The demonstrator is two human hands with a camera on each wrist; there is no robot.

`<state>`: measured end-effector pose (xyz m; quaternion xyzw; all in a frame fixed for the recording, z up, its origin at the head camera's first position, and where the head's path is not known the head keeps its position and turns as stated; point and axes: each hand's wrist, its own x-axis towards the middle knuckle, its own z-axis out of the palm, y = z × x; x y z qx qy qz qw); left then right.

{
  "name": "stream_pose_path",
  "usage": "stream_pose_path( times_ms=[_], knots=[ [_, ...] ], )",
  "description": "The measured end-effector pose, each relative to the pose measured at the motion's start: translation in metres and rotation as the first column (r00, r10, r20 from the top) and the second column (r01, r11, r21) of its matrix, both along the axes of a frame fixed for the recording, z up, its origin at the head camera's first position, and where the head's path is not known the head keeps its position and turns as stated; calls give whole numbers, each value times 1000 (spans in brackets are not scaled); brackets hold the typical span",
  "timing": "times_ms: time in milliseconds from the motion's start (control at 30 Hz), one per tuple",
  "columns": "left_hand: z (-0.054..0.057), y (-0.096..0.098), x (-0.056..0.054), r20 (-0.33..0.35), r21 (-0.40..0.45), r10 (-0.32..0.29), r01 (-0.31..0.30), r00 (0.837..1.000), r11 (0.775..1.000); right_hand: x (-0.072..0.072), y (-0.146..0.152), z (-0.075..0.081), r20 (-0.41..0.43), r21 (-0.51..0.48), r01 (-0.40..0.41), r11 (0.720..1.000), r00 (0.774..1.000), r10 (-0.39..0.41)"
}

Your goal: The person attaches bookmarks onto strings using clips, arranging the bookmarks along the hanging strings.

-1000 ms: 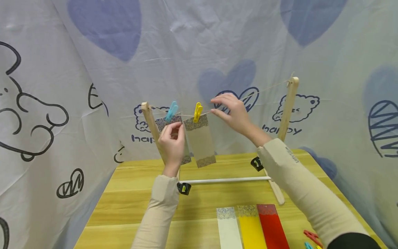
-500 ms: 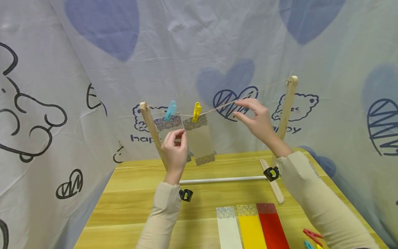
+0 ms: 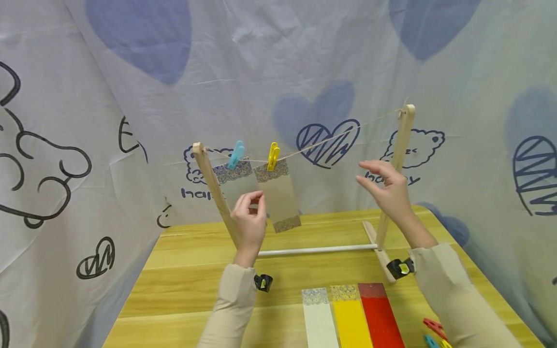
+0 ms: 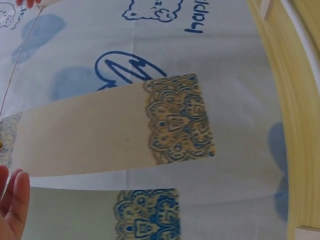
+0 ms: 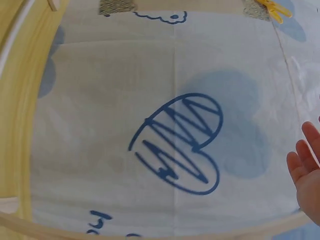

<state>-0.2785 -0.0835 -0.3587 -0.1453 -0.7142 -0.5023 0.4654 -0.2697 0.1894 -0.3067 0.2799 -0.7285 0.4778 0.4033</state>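
A beige strip with patterned ends hangs from the string, clipped by a yellow clothespin. To its left, a pale green strip hangs from a blue clothespin; my hand covers part of it in the head view. My left hand is just in front of the strips, fingers loosely bent, with nothing seen in it. Below the string, near the right post, my right hand is raised with thumb and fingers apart, holding nothing.
The string runs between a left wooden post and a right wooden post, joined low by a white rod. On the table lie a white strip, a yellow strip, a red strip and loose clothespins.
My right hand has moved away from the string, right and downward. The left hand has lowered slightly, moving off the green strip's upper part. Both clipped strips still hang.
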Motion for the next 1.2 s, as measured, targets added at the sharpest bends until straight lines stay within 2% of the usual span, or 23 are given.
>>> stream_pose_path(
  times_ms=[167,300,433,700,867,933,1000,1067,1133,1167,1200],
  knots=[
    [-10,1,2,-3,-3,-28,28,1000,1000,21,5,-12,86,-15,32,999,996,-30],
    [-16,1,5,-4,-14,-13,13,1000,1000,37,8,-20,95,-30,51,998,994,-48],
    [-26,2,7,-16,-13,-1,1,1000,1000,41,19,-38,87,-69,48,996,995,-42],
    [-51,10,8,-21,-36,-9,8,1000,999,44,51,-88,186,-161,89,983,981,-59],
    [-70,17,11,18,-67,-29,30,999,997,60,56,-101,176,-140,79,987,983,-54],
    [-78,20,13,42,-78,-36,39,998,996,63,61,-109,186,-162,62,985,982,-31],
    [-88,23,14,59,-96,-36,42,998,995,61,71,-128,208,-201,32,979,978,10],
    [-98,26,15,70,-109,-33,40,997,993,48,95,-166,233,-198,31,980,972,16],
    [-108,29,16,77,-124,-27,37,997,992,34,119,-209,279,-172,67,983,960,-16],
    [-112,30,16,79,-127,-27,37,997,991,33,127,-224,296,-207,31,978,955,32],
    [-116,31,17,82,-129,-29,39,996,991,28,137,-244,318,-196,40,980,948,25]
  ],
)
